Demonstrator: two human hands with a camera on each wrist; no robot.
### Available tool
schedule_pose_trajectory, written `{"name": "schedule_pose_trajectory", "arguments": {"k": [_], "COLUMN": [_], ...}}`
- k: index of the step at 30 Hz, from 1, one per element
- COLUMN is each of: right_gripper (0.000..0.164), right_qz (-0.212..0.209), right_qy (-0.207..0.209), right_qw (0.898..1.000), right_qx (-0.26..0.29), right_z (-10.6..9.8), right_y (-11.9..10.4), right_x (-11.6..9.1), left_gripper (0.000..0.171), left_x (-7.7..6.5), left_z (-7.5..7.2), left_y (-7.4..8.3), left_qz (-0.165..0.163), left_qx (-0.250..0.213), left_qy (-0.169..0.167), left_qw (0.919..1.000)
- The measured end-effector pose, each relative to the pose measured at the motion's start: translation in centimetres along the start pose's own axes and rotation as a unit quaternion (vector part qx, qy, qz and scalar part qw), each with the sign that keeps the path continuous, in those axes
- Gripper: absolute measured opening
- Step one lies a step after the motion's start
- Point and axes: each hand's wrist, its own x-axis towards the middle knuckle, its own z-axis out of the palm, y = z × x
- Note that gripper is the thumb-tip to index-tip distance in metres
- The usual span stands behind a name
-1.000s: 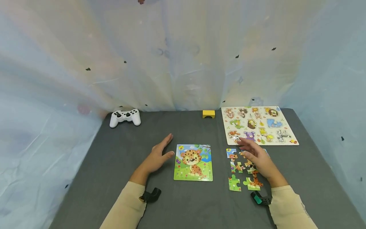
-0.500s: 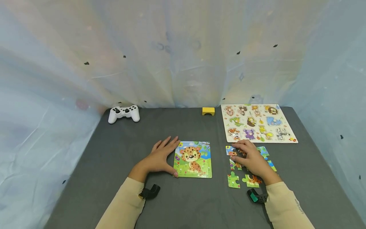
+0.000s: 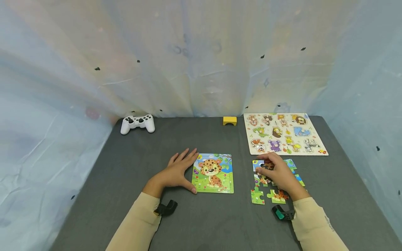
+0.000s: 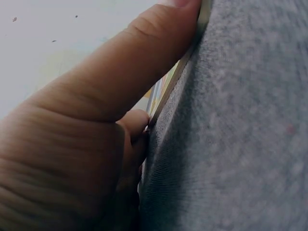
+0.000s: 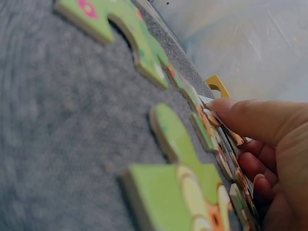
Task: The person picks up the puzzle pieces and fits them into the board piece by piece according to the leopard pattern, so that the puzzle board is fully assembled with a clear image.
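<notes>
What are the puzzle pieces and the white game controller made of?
The puzzle pieces look like thin wood or thick cardboard: dull cut edges under a smooth, printed face. The white game controller is probably hard plastic, with a smooth, rounded shell, but it's too small to be sure.

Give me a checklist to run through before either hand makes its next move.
1. Left hand against the leopard picture: ok, touching its left edge.
2. Right hand on the blue corner piece: ok, thumb and finger at its edges.
3. Bottom green piece joined to the paw piece: not ok, gap between.
4. Puzzle pieces all lined up: cannot tell, right hand hides several.
5. Controller out of the way: ok, far left corner.
</notes>
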Motion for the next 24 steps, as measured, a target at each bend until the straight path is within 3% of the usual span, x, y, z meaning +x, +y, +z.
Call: {"name": "schedule_pose_trajectory", "arguments": {"k": [7,14,24], "right_gripper": [0.026,0.024,0.026], "right_qz": [0.028,0.02,0.022], "right_qy": [0.045,0.086,0.049], "right_qw": [0.997,0.992,0.988], "right_qx": [0.063,0.095,0.142], "right_z": [0.1,0.2,2.2], "right_y": [-0.2,-0.9,-4.0], "right_x": [-0.2,-0.3,-0.5], "left_gripper": [0.146,0.145,0.145], "left_x": [0.2,0.2,0.0], "left_z": [-0.2,-0.4,0.1], "left_y": [0.1,0.1,0.0], "left_qz": [0.0,0.004,-0.006], "left_qx": [0.003,-0.001,0.005], "left_qy": [-0.002,0.0,-0.002], "left_qw": [1.0,1.0,1.0]}}
